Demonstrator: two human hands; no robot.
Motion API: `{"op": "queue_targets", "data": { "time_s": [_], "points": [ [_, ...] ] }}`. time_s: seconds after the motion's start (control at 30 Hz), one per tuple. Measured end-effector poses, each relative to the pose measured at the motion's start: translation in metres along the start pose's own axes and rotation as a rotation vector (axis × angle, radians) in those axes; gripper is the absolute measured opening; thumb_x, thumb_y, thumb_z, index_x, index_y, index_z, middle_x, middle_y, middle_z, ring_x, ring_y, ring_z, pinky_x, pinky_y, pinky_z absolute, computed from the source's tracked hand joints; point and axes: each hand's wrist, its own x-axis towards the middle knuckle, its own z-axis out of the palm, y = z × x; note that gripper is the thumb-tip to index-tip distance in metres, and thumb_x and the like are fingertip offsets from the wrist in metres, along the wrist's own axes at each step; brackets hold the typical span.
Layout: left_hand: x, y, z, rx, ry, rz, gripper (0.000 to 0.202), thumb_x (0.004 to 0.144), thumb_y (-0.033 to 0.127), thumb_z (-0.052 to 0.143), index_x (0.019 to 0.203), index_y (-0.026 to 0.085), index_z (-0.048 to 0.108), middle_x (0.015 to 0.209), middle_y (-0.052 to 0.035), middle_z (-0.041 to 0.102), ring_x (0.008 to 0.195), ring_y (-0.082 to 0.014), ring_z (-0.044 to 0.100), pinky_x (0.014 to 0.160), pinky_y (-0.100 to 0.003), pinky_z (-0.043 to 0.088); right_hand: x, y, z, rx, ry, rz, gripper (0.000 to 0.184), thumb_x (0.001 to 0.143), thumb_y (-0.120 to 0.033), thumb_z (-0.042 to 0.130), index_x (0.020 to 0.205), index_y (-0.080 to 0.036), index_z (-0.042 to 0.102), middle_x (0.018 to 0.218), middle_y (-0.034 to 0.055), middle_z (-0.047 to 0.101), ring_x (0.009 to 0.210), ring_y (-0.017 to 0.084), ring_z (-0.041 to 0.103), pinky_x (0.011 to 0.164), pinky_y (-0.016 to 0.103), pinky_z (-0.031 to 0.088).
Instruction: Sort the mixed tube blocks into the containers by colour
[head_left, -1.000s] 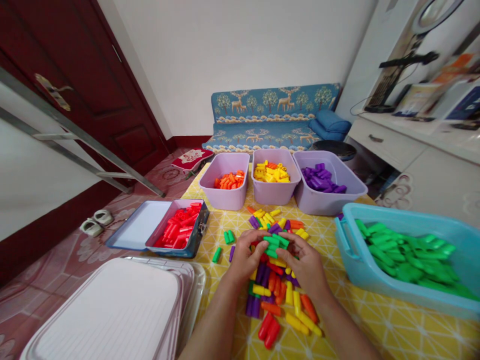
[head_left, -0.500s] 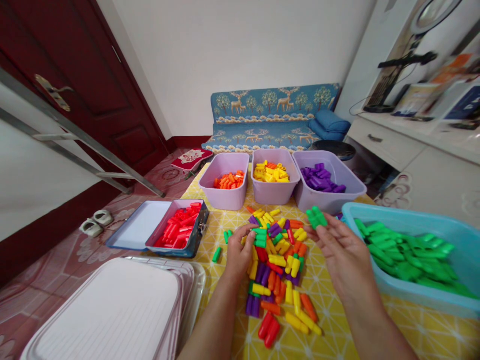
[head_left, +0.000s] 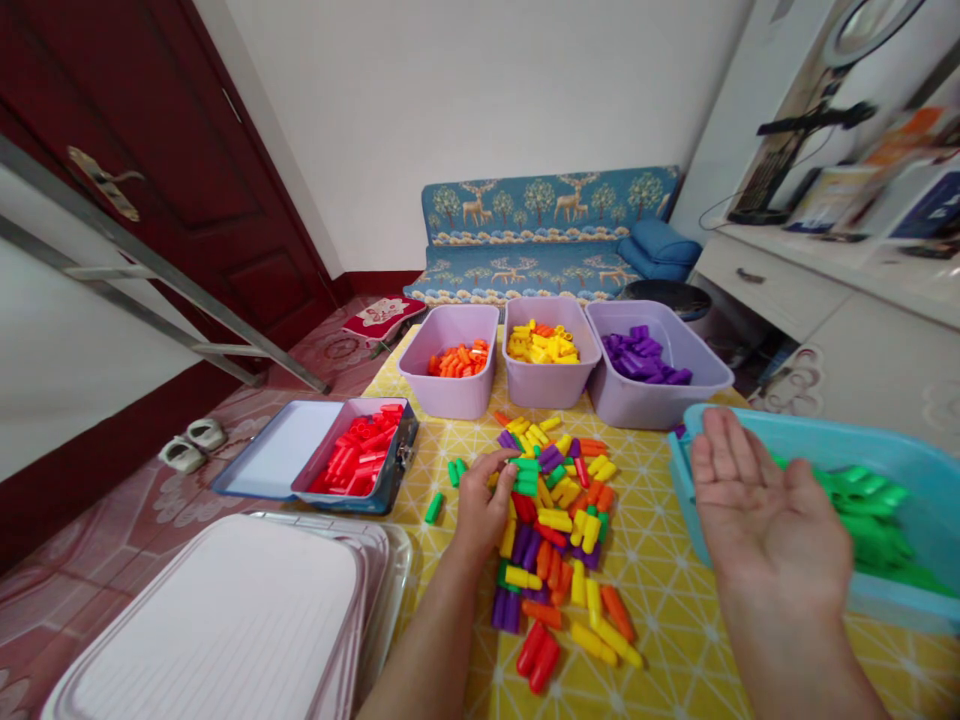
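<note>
My left hand [head_left: 484,500] pinches a green plastic block [head_left: 526,477] over the left side of a loose pile of coloured plastic blocks [head_left: 555,520]. The pile mixes yellow, orange, purple, red and green pieces, many of them joined tubes. My right hand [head_left: 769,510] is palm up with its fingers stretched out, and nothing lies in it. It hangs over the near left rim of a turquoise tub [head_left: 919,450], hiding part of it. Inside the tub are many green blocks [head_left: 870,510]. A few green pieces [head_left: 434,508] lie left of my left hand.
Three lilac bins hold orange pieces [head_left: 459,360], mostly yellow pieces [head_left: 544,345] and purple pieces [head_left: 645,357] along the table's far side. An open tin box [head_left: 397,450] with red pieces stands left. Stacked white lids [head_left: 217,620] lie at the near left. A ladder [head_left: 150,280] leans beyond.
My right hand has moved right from the pile to the turquoise tub and opened; the green block it held is gone from it. My left hand has barely shifted.
</note>
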Motion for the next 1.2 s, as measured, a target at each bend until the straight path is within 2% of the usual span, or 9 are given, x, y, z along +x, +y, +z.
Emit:
{"op": "queue_targets", "data": {
  "time_s": [0.17, 0.27, 0.47, 0.53, 0.7, 0.77, 0.93, 1.07, 1.2],
  "points": [
    [-0.001, 0.003, 0.0, -0.002, -0.009, 0.012, 0.026, 0.089, 0.033, 0.051, 0.102, 0.018, 0.068, 0.1, -0.0071, 0.07, 0.096, -0.0199, 0.062, 0.09, -0.033, 0.045, -0.021, 0.025, 0.017, -0.43, -0.353, 0.127, 0.033, 0.082, -0.041, 0.06, 0.108, -0.021, 0.063, 0.104, 0.0099, 0.07, 0.09, 0.021, 0.067, 0.075, 0.035, 0.055],
    [-0.002, 0.006, 0.0, -0.005, -0.018, 0.03, 0.025, 0.089, 0.033, 0.052, 0.101, 0.018, 0.069, 0.099, -0.0067, 0.07, 0.096, -0.0197, 0.062, 0.09, -0.032, 0.045, -0.037, 0.053, 0.019, -0.671, -0.583, 0.19, 0.045, 0.076, -0.042, 0.066, 0.116, -0.021, 0.06, 0.113, 0.0111, 0.066, 0.085, 0.02, 0.067, 0.069, 0.032, 0.055],
    [-0.003, 0.012, 0.0, -0.026, -0.119, 0.068, 0.025, 0.088, 0.033, 0.052, 0.101, 0.019, 0.069, 0.094, -0.006, 0.07, 0.088, -0.019, 0.062, 0.082, -0.031, 0.047, -0.051, 0.093, 0.011, -0.683, -0.742, 0.259, 0.045, 0.077, -0.031, 0.063, 0.12, -0.02, 0.056, 0.092, 0.0052, 0.071, 0.069, 0.016, 0.067, 0.066, 0.033, 0.056],
    [-0.002, 0.012, -0.001, 0.022, -0.096, 0.081, 0.025, 0.089, 0.033, 0.05, 0.099, 0.02, 0.069, 0.092, -0.0058, 0.07, 0.088, -0.0191, 0.062, 0.083, -0.032, 0.047, -0.05, 0.095, 0.01, -0.687, -0.728, 0.244, 0.036, 0.076, -0.03, 0.064, 0.11, -0.019, 0.06, 0.082, 0.0034, 0.071, 0.068, 0.016, 0.066, 0.063, 0.031, 0.056],
    [0.004, 0.0, -0.011, 0.437, 0.259, 0.059, 0.025, 0.088, 0.03, 0.049, 0.101, 0.021, 0.068, 0.101, -0.0085, 0.066, 0.103, -0.0261, 0.054, 0.098, -0.047, 0.035, -0.042, 0.078, 0.014, -0.585, -0.586, 0.242, 0.032, 0.071, -0.033, 0.07, 0.098, -0.018, 0.06, 0.082, 0.005, 0.071, 0.067, 0.018, 0.067, 0.062, 0.031, 0.056],
    [0.006, -0.008, -0.014, 0.543, 0.313, 0.026, 0.027, 0.085, 0.031, 0.054, 0.107, 0.021, 0.066, 0.112, -0.0106, 0.062, 0.114, -0.0299, 0.048, 0.102, -0.051, 0.03, -0.038, 0.065, 0.017, -0.496, -0.465, 0.195, 0.031, 0.071, -0.031, 0.072, 0.097, -0.018, 0.061, 0.084, 0.0047, 0.071, 0.068, 0.017, 0.067, 0.065, 0.031, 0.056],
    [0.007, -0.017, -0.01, 0.517, 0.226, 0.018, 0.031, 0.086, 0.031, 0.052, 0.114, 0.021, 0.063, 0.12, -0.0109, 0.059, 0.125, -0.0301, 0.041, 0.105, -0.054, 0.028, -0.026, 0.028, 0.023, -0.084, -0.106, -0.09, 0.016, 0.082, -0.03, 0.062, 0.097, -0.025, 0.062, 0.108, 0.0024, 0.067, 0.097, 0.016, 0.066, 0.092, 0.035, 0.049],
    [0.006, -0.012, -0.002, 0.413, 0.129, 0.075, 0.032, 0.086, 0.032, 0.053, 0.115, 0.023, 0.063, 0.122, -0.0095, 0.059, 0.126, -0.0276, 0.042, 0.107, -0.052, 0.03, -0.025, 0.021, 0.02, -0.068, -0.215, -0.008, 0.036, 0.092, -0.049, 0.039, 0.11, -0.026, 0.06, 0.132, 0.008, 0.057, 0.12, 0.022, 0.055, 0.098, 0.044, 0.045],
    [0.005, -0.011, 0.001, 0.344, 0.066, 0.075, 0.039, 0.083, 0.034, 0.058, 0.121, 0.023, 0.059, 0.128, -0.01, 0.055, 0.127, -0.0269, 0.043, 0.107, -0.049, 0.032, -0.02, 0.054, 0.006, -0.465, -0.336, 0.018, 0.046, 0.09, -0.054, 0.04, 0.118, -0.022, 0.058, 0.123, 0.0124, 0.062, 0.115, 0.027, 0.058, 0.099, 0.05, 0.041]
  ]
}}
